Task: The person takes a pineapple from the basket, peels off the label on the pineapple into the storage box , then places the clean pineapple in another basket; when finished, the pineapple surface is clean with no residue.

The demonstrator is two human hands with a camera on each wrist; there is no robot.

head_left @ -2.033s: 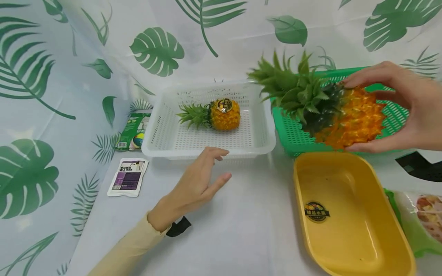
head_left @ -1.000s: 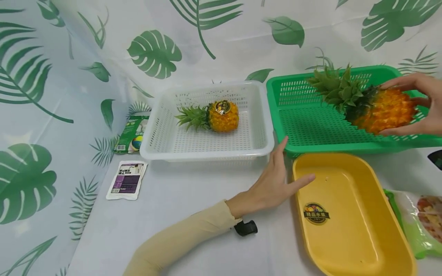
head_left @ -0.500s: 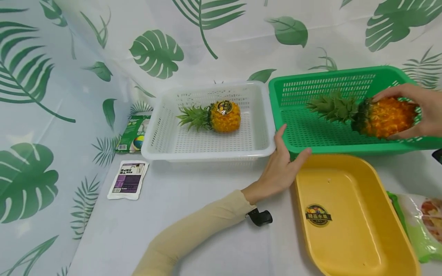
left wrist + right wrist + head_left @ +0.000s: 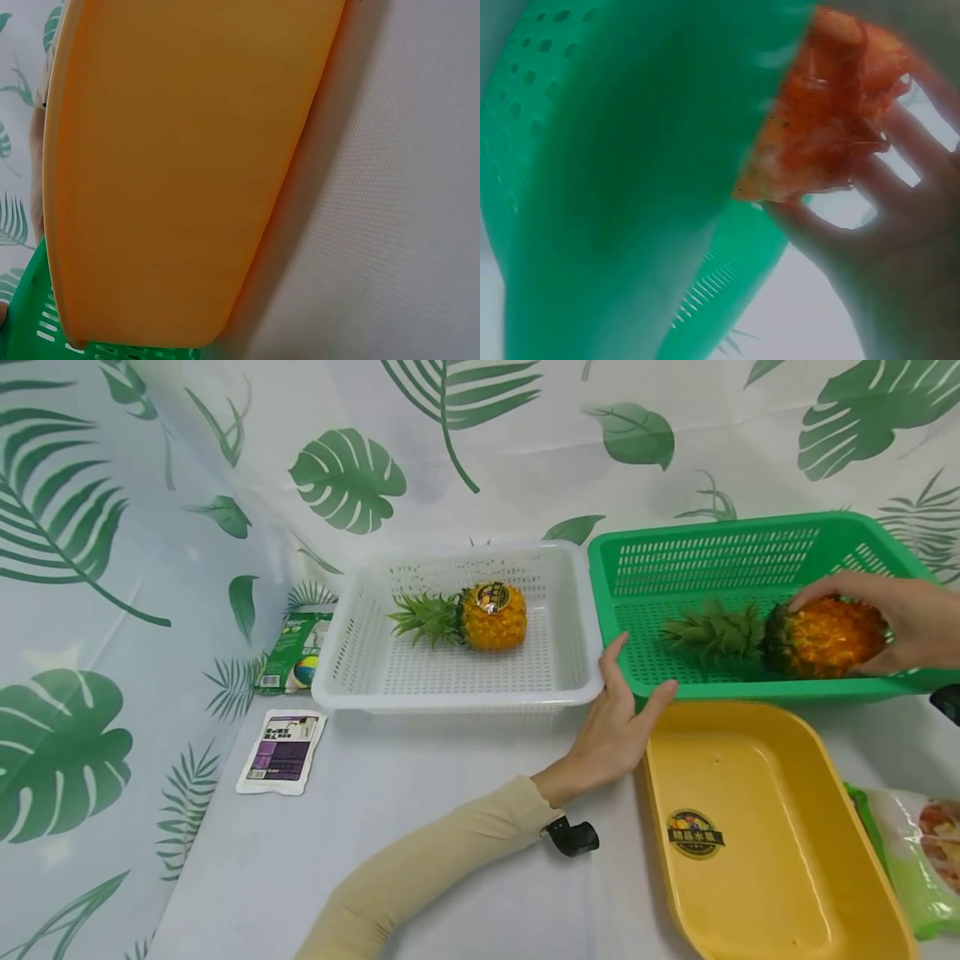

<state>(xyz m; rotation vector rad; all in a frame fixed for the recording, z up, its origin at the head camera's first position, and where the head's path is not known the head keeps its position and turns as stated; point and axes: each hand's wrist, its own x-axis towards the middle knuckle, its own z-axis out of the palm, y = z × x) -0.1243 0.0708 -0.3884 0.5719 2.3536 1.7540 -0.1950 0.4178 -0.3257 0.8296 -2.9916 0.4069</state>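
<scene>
In the head view my right hand [image 4: 911, 622] grips an orange pineapple [image 4: 828, 639] by its body, thumb on the near side and fingers on the far side. The pineapple lies sideways inside the green basket [image 4: 712, 528], its leafy crown pointing left. From close up, the right wrist view shows the bumpy pineapple skin [image 4: 825, 112] between thumb and fingers, partly hidden by the basket wall. My left hand [image 4: 611, 735] has its fingers spread at the near corners of the green basket and the white basket [image 4: 450, 700]. Another pineapple [image 4: 491, 618], with a round label, lies in the white basket.
A yellow tub [image 4: 750, 827] with a black sticker stands in front of the green basket and fills much of the left wrist view. Right of it lies a green-and-white packet [image 4: 918, 852]. A green packet [image 4: 288, 653] and a white-and-purple pouch [image 4: 281, 752] lie at left.
My right hand has carried the pineapple rightward and lowered it into the green basket. My left hand has moved right, from the white basket's front to the corner between the baskets.
</scene>
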